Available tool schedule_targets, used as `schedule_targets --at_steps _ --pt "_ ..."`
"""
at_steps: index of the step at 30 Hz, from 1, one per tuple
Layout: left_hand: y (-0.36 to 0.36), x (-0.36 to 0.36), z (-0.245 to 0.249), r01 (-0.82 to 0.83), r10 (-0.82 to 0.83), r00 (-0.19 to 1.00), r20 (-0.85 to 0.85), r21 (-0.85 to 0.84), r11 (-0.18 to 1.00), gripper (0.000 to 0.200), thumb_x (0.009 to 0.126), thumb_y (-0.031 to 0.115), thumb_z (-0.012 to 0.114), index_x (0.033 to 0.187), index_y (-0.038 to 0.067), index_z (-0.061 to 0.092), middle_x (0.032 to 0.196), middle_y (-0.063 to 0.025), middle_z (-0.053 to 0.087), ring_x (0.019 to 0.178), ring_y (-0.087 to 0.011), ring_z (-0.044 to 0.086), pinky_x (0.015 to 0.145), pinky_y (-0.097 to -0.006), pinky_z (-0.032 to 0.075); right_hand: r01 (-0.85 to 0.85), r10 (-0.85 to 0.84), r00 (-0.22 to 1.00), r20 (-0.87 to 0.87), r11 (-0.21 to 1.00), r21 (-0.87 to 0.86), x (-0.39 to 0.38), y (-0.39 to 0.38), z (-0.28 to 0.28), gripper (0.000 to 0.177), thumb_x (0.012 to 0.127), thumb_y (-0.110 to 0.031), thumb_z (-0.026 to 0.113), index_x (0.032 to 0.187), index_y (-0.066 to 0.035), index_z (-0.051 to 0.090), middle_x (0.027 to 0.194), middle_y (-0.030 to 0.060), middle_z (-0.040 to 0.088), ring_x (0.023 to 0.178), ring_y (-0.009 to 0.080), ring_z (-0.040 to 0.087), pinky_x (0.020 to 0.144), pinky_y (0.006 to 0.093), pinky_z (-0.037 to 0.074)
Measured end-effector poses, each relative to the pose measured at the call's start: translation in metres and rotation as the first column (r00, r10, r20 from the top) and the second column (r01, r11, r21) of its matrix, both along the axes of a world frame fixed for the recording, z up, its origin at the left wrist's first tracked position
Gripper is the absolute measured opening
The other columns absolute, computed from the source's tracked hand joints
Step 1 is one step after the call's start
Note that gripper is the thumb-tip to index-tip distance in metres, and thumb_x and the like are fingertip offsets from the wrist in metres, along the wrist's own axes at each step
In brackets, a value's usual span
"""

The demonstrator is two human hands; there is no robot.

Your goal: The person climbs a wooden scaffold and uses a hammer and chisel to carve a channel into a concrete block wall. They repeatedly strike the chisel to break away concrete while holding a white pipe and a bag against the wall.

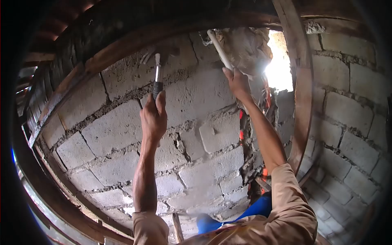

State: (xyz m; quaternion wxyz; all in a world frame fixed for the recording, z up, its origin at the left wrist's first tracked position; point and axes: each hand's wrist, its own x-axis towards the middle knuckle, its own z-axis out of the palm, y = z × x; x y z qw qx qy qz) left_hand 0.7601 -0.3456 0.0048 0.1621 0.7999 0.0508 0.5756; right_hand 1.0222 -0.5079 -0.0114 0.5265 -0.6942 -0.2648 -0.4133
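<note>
My left hand (pixel 153 118) is wrapped around the dark grip of a hammer (pixel 158 71), raised in front of the block wall (pixel 196 98). The hammer's metal shaft points upward, and its head is blurred near the top of the wall. Higher and to the right, my right hand (pixel 238 84) grips the lower end of a pale, pipe-like rod (pixel 220 50). This rod slants up and left, its upper end close under the wooden beam. Beside it lies a rough, broken patch of masonry (pixel 245 47).
Bright light comes through an opening (pixel 279 61) right of the broken patch. A wooden post (pixel 303 94) stands beside it, and a dark beam (pixel 183 26) runs overhead. Orange tubing (pixel 241 132) shows in a vertical gap in the blocks. Another block wall (pixel 347 106) stands at right.
</note>
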Motion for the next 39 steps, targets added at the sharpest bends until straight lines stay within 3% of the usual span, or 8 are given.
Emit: schedule_targets --at_steps 9,18,21,22,25,28,35,39 --pt "-0.024 0.024 0.039 -0.017 0.012 0.999 0.032 0.145 0.989 0.046 0.098 0.046 0.040 0.090 0.003 0.054 0.060 -0.0095 0.054 0.052 -0.0172 0.051 0.049 -0.0379 0.041 -0.151 0.152 0.988 0.026 0.988 -0.040 0.014 -0.011 0.000 0.061 0.091 -0.057 0.048 0.097 0.003 0.061 0.078 0.0264 0.062 0.082 0.0444 0.061 0.070 0.0472 0.046" --pt "-0.055 0.061 0.079 0.058 -0.136 0.970 0.203 0.348 0.936 0.035 0.098 0.037 0.045 0.094 0.003 0.049 0.064 -0.0173 0.063 0.063 -0.0366 0.067 0.053 -0.0433 0.051 -0.137 0.147 0.986 0.078 0.984 -0.115 0.041 -0.014 0.010 0.057 0.094 -0.051 0.049 0.077 0.003 0.057 0.062 0.0182 0.053 0.061 0.0298 0.055 0.062 0.0408 0.042" --pt "-0.021 0.106 0.086 -0.226 0.278 0.955 -0.099 0.361 0.905 0.037 0.098 0.038 0.044 0.095 0.002 0.049 0.067 -0.0194 0.064 0.065 -0.0404 0.066 0.055 -0.0467 0.052 -0.120 0.139 0.985 0.100 0.976 -0.180 0.045 -0.018 0.009 0.054 0.094 -0.048 0.050 0.076 0.002 0.056 0.060 0.0157 0.049 0.059 0.0270 0.051 0.062 0.0398 0.042" --pt "-0.011 0.114 0.088 -0.209 0.236 0.970 0.054 0.681 0.702 0.038 0.097 0.040 0.045 0.098 0.002 0.048 0.069 -0.0229 0.064 0.067 -0.0443 0.064 0.057 -0.0496 0.051 -0.106 0.133 0.982 0.132 0.975 -0.194 0.047 -0.021 0.011 0.052 0.094 -0.047 0.050 0.076 0.001 0.057 0.060 0.0150 0.048 0.058 0.0265 0.050 0.062 0.0395 0.041" --pt "-0.024 0.107 0.086 -0.089 0.105 0.994 -0.019 0.395 0.914 0.038 0.096 0.041 0.046 0.098 0.002 0.046 0.067 -0.0242 0.062 0.066 -0.0458 0.063 0.055 -0.0515 0.051 -0.117 0.143 0.976 0.161 0.980 -0.161 0.051 -0.019 0.008 0.050 0.094 -0.046 0.049 0.080 0.001 0.057 0.063 0.0166 0.051 0.059 0.0273 0.050 0.061 0.0393 0.041" --pt "-0.037 0.099 0.060 0.017 -0.110 0.963 0.248 0.351 0.936 0.042 0.096 0.044 0.044 0.099 0.002 0.045 0.063 -0.0239 0.060 0.063 -0.0457 0.062 0.052 -0.0522 0.050 -0.076 0.088 0.993 0.074 0.986 -0.147 0.042 -0.019 0.005 0.044 0.095 -0.042 0.051 0.090 0.001 0.059 0.070 0.0202 0.057 0.065 0.0317 0.057 0.063 0.0406 0.043" --pt "-0.004 0.115 0.065 -0.056 0.085 0.993 -0.084 0.296 0.954 0.033 0.094 0.034 0.052 0.093 0.003 0.043 0.058 -0.0222 0.059 0.058 -0.0454 0.061 0.048 -0.0516 0.048 0.059 -0.054 0.998 0.032 0.982 -0.179 0.029 -0.007 0.007 0.036 0.095 -0.033 0.053 0.107 0.000 0.059 0.083 0.0251 0.062 0.081 0.0404 0.063 0.070 0.0445 0.048" --pt "-0.011 0.113 0.035 0.024 -0.092 0.975 0.202 0.315 0.949 0.041 0.095 0.043 0.046 0.095 0.001 0.044 0.059 -0.0241 0.059 0.060 -0.0462 0.061 0.050 -0.0533 0.048 -0.041 0.028 0.997 -0.078 0.986 -0.160 0.006 -0.010 0.010 0.036 0.095 -0.034 0.053 0.104 0.000 0.059 0.082 0.0260 0.062 0.078 0.0411 0.063 0.068 0.0461 0.048"
